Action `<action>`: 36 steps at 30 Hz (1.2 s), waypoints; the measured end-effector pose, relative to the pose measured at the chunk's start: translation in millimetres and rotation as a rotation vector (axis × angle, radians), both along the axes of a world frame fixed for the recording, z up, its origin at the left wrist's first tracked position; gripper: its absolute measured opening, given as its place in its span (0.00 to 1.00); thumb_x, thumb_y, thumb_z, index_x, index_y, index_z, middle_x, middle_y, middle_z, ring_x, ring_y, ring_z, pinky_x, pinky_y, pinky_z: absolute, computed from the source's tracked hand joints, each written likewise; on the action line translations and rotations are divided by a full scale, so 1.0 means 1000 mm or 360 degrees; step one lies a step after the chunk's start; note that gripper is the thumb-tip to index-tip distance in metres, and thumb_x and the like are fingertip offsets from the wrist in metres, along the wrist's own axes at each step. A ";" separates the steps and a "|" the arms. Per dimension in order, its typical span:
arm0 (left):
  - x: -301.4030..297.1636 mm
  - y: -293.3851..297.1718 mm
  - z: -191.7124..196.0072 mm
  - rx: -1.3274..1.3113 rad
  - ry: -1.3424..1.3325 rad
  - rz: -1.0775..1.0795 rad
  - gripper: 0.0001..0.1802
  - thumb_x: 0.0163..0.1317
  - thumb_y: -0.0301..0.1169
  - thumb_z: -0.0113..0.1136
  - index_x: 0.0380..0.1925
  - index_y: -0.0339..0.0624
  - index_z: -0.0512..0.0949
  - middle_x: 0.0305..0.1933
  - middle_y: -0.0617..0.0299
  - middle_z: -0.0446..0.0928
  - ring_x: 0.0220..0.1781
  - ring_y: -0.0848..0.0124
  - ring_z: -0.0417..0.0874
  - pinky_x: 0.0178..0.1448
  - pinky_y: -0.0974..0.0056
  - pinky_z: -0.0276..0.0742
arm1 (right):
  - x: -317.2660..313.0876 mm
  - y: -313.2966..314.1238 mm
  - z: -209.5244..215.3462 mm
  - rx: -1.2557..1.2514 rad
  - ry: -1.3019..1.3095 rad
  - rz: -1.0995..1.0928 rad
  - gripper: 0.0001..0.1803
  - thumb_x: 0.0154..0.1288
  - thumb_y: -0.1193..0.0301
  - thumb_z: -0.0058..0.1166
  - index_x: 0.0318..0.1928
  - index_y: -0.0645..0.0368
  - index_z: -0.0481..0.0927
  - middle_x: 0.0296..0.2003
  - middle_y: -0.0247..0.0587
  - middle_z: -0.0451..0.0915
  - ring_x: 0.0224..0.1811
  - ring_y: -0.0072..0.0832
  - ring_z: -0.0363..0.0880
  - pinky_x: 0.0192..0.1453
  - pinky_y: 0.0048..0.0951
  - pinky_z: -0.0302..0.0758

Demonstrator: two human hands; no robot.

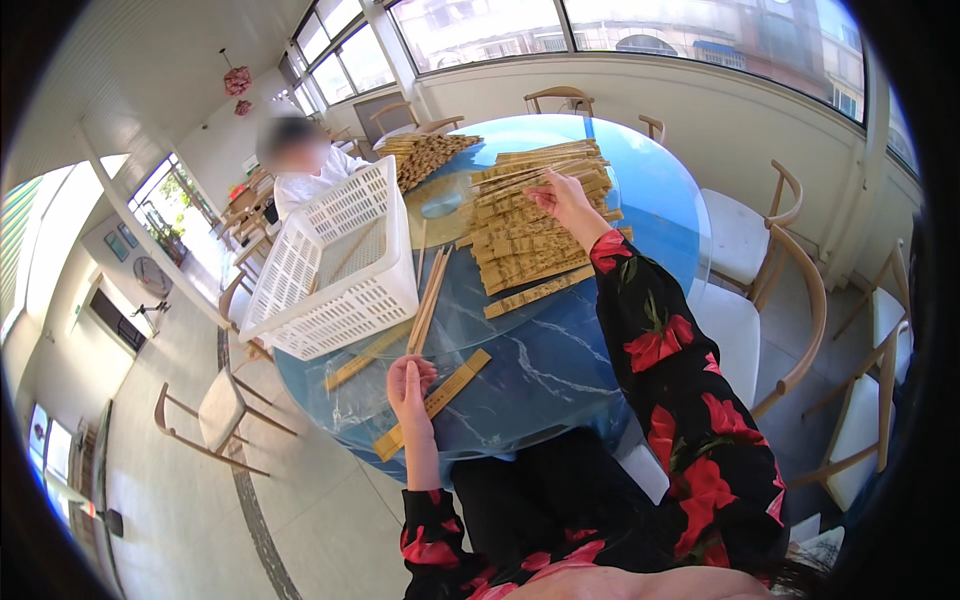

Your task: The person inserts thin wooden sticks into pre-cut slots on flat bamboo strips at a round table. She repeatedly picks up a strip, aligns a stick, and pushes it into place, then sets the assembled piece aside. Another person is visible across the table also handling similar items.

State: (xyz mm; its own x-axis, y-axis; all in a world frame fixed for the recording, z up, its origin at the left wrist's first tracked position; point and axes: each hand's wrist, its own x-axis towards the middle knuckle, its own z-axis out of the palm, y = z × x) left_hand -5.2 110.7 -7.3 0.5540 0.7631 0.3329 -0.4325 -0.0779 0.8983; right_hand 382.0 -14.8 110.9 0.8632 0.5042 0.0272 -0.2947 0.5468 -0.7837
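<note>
Chopsticks [429, 302] rise from the curled left hand [410, 384], while the outstretched right hand [560, 196] bends over packets [530, 248], its hold unclear.

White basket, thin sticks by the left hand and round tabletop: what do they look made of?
White basket: probably moulded plastic, smooth, with regular slots. Thin sticks by the left hand: likely wood or bamboo, pale tan, seemingly unpainted. Round tabletop: glossy blue with white veins; stone or imitation, I can't tell.
</note>
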 end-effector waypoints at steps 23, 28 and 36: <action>0.014 0.002 0.042 0.1594 0.1059 0.1201 0.05 0.60 0.27 0.64 0.36 0.43 0.81 0.38 0.60 0.81 0.44 0.60 0.77 0.52 0.57 0.72 | -0.178 -0.006 -0.075 -0.0560 -0.2229 0.0070 0.10 0.64 0.76 0.54 0.44 0.53 0.84 0.29 0.41 0.82 0.35 0.42 0.80 0.37 0.39 0.76; 0.034 0.021 0.046 0.1869 0.1428 0.1174 0.04 0.58 0.29 0.64 0.30 0.44 0.80 0.35 0.61 0.79 0.46 0.57 0.76 0.49 0.55 0.72 | -0.179 -0.004 -0.079 -0.0564 -0.2189 0.0148 0.10 0.65 0.74 0.53 0.44 0.53 0.83 0.30 0.43 0.82 0.36 0.43 0.81 0.38 0.41 0.76; 0.022 0.005 0.043 0.1764 0.1214 0.1378 0.04 0.59 0.28 0.64 0.28 0.42 0.78 0.32 0.60 0.79 0.43 0.58 0.77 0.48 0.55 0.72 | -0.178 -0.006 -0.078 -0.0522 -0.2179 0.0204 0.10 0.66 0.73 0.53 0.46 0.56 0.82 0.31 0.44 0.82 0.36 0.45 0.81 0.39 0.42 0.76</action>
